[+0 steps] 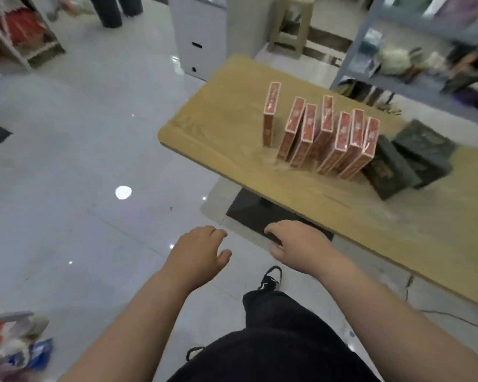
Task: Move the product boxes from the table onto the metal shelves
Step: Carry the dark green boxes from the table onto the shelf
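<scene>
The red boxes stand on edge in a leaning row on the table, well ahead and to the right of both hands. Dark boxes sit just past them, and the metal shelves stand farther off still. The left hand and right hand reach forward with loose fingers, holding nothing. This looks like the approach to a pickup. The next move calls for reaching the row and gripping a box without toppling its neighbours.
</scene>
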The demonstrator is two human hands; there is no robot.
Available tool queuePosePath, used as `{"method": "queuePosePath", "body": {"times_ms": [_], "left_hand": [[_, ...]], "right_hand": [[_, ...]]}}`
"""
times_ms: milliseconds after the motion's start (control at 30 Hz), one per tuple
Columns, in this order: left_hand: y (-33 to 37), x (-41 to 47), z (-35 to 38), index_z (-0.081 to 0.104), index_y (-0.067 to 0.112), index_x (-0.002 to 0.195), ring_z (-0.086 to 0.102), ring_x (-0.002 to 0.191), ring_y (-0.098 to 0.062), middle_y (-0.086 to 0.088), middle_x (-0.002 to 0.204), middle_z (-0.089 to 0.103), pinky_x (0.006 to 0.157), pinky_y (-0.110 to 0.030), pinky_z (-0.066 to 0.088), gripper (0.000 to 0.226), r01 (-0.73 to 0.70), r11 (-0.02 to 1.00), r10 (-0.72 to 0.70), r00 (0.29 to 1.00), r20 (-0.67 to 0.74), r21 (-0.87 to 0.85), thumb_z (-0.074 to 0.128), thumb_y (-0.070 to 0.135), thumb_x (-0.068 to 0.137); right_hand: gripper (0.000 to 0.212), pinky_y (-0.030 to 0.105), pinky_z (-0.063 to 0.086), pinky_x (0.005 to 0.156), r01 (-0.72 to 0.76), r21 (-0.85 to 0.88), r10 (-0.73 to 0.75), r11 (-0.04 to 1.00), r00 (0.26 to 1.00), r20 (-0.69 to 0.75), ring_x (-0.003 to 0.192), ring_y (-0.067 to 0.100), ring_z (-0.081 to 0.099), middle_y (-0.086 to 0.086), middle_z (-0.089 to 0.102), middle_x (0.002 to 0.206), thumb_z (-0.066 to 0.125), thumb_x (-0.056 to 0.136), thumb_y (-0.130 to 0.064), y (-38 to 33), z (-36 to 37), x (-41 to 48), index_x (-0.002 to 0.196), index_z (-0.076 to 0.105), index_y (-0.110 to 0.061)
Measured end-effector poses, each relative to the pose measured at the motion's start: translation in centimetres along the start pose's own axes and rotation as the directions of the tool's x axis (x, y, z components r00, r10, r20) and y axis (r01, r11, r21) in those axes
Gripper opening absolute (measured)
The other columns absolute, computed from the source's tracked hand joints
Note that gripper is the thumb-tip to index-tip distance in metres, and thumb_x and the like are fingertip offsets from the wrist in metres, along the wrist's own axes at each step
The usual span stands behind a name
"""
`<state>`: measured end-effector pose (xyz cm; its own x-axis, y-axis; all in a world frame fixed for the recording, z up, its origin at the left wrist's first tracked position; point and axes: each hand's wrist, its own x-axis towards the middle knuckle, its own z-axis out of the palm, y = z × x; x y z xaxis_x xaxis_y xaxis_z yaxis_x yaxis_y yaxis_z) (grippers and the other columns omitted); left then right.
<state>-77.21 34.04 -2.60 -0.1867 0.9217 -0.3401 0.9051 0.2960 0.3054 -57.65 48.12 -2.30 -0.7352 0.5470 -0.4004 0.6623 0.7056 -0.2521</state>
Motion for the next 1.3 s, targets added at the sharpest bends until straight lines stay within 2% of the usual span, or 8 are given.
{"method": "queuePosePath", "body": {"times_ms": [100,200,367,633,900,1100,1167,1300], "left_hand": [[4.1,3.5,-0.7,0.044,0.024,0.147,0.049,0.130,-0.017,0.004,0.146,0.050,0.105,-0.032,0.042,0.052,-0.094,0.994,0.094,0.996,0.006,0.053,0.045,0.047,0.100],[8.6,7.6,-1.4,0.048,0.024,0.144,0.052,0.125,-0.017,0.003,0.141,0.055,0.101,-0.033,0.045,0.050,-0.153,0.982,0.153,0.988,0.006,0.108,0.047,0.046,0.099],[17.2,15.3,-1.4,0.053,0.024,0.137,0.052,0.119,-0.019,0.003,0.131,0.058,0.096,-0.036,0.047,0.045,-0.227,0.963,0.225,0.974,0.025,0.147,0.048,0.045,0.097],[27.9,24.9,-0.8,0.049,0.024,0.140,0.050,0.124,-0.021,0.003,0.137,0.052,0.093,-0.034,0.045,0.045,-0.384,0.909,0.367,0.922,0.125,0.162,0.047,0.043,0.099],[31.4,34.5,-2.2,0.053,0.022,0.132,0.053,0.117,-0.025,-0.001,0.125,0.058,0.098,-0.042,0.047,0.041,-0.592,0.761,0.582,0.804,0.123,0.266,0.052,0.036,0.094],[36.0,41.4,-1.4,0.043,0.019,0.136,0.051,0.114,-0.031,-0.007,0.125,0.053,0.095,-0.044,0.046,0.046,-0.707,0.601,0.680,0.698,0.225,0.374,0.057,0.024,0.092],[37.4,42.9,-1.0,0.041,0.017,0.139,0.050,0.115,-0.033,-0.009,0.126,0.050,0.095,-0.045,0.045,0.050,-0.701,0.579,0.665,0.701,0.256,0.417,0.057,0.021,0.092],[39.6,44.3,0.1,0.052,0.018,0.134,0.046,0.119,-0.032,-0.009,0.128,0.048,0.096,-0.043,0.043,0.042,-0.646,0.546,0.594,0.747,0.297,0.533,0.059,0.024,0.093]], "right_hand": [[0.031,0.036,0.055,0.074,-0.123,0.082,0.129,0.989,0.989,-0.073,0.103,0.018,0.062,-0.006,0.066,0.121,0.047,0.098,-0.035,5.8,-0.8,-1.8,0.125,0.059,-0.029],[0.036,0.033,0.050,0.075,-0.188,0.139,0.203,0.972,0.974,-0.102,0.111,0.019,0.060,-0.006,0.064,0.128,0.047,0.099,-0.037,11.4,-2.1,-2.5,0.132,0.058,-0.029],[0.042,0.035,0.049,0.091,-0.270,0.173,0.291,0.947,0.950,-0.115,0.124,0.021,0.054,-0.004,0.058,0.140,0.048,0.098,-0.038,20.6,-4.7,-3.4,0.139,0.055,-0.030],[0.039,0.036,0.051,0.089,-0.425,0.256,0.459,0.868,0.884,-0.089,0.121,0.020,0.057,-0.004,0.058,0.138,0.046,0.100,-0.036,33.0,-6.5,-5.5,0.136,0.056,-0.028],[0.041,0.036,0.049,0.091,-0.627,0.400,0.701,0.668,0.711,-0.056,0.123,0.022,0.054,0.002,0.055,0.140,0.048,0.100,-0.033,38.5,-6.5,-4.0,0.140,0.053,-0.023],[0.064,0.037,0.043,0.097,-0.720,0.475,0.837,0.505,0.542,-0.068,0.132,0.027,0.045,0.008,0.040,0.149,0.061,0.092,-0.029,42.4,-8.0,-2.7,0.151,0.037,-0.021],[0.071,0.037,0.044,0.096,-0.719,0.516,0.862,0.466,0.500,-0.081,0.130,0.029,0.046,0.009,0.035,0.150,0.063,0.090,-0.027,44.1,-8.5,-1.5,0.154,0.031,-0.022],[0.076,0.043,0.046,0.105,-0.721,0.529,0.861,0.448,0.507,-0.038,0.132,0.031,0.044,0.008,0.030,0.150,0.067,0.088,-0.027,47.5,-8.8,1.1,0.154,0.029,-0.030]]}}
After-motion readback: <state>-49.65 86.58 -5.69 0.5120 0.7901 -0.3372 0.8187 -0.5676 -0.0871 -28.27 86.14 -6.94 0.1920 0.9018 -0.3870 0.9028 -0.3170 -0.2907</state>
